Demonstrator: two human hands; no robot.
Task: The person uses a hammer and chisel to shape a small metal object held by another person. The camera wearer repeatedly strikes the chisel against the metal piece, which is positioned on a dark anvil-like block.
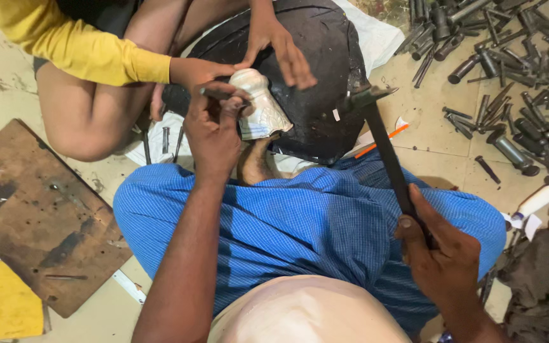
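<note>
From the head camera, your left hand [214, 130] sits just above the middle of the frame, fingers pinched tight around a thin dark metal punch [214, 94] whose tip rests against the silvery embossed bell-shaped metal piece [258, 105]. That piece lies on the black rounded pitch-covered block [325, 76] in the upper middle of the picture. Your right hand [443, 254], at the lower right, is closed in a full fist around the dark handle of a black-headed hammer [376, 124]; the hammer head hangs at the right edge of the block, apart from the punch. Across from you, a co-worker's hand with a yellow sleeve [201, 70] touches the silvery piece from the left, and the co-worker's other hand [281, 47] rests open on the block above it. Your blue checked cloth [312, 222] fills the lower middle. A worn brown wooden board [39, 216] lies at the left, and a heap of dark metal punches [516, 70] spreads over the upper right floor
</note>
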